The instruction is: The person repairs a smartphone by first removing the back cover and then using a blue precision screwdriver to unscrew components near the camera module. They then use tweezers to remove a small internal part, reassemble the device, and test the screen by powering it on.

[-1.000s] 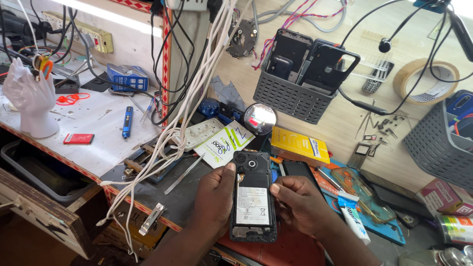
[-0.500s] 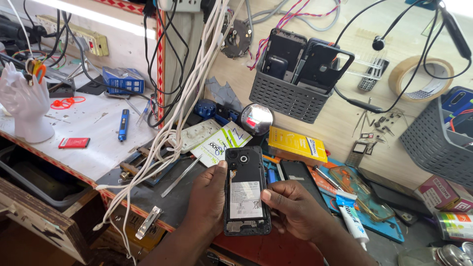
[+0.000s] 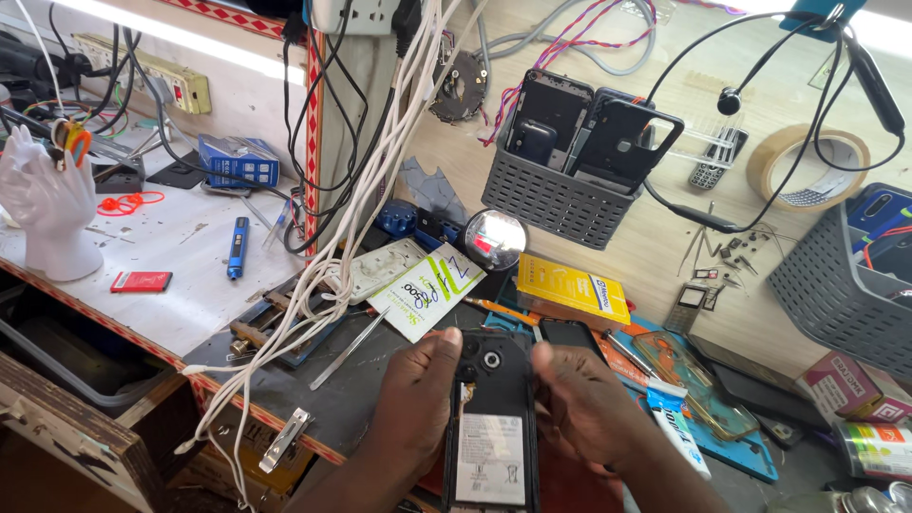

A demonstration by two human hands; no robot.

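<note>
You hold an opened black smartphone (image 3: 490, 427), its back cover off and its white-labelled battery showing, upright over the near edge of the dark workbench (image 3: 361, 399). Your left hand (image 3: 418, 404) wraps its left edge, thumb lying across the top near the camera holes. Your right hand (image 3: 584, 404) grips the right edge, fingers curled. Metal tweezers (image 3: 348, 349) lie to the left, a yellow box (image 3: 572, 290) just beyond, and a grey basket of phones (image 3: 556, 195) farther back.

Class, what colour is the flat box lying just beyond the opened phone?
Yellow box, seen in the head view.
</note>
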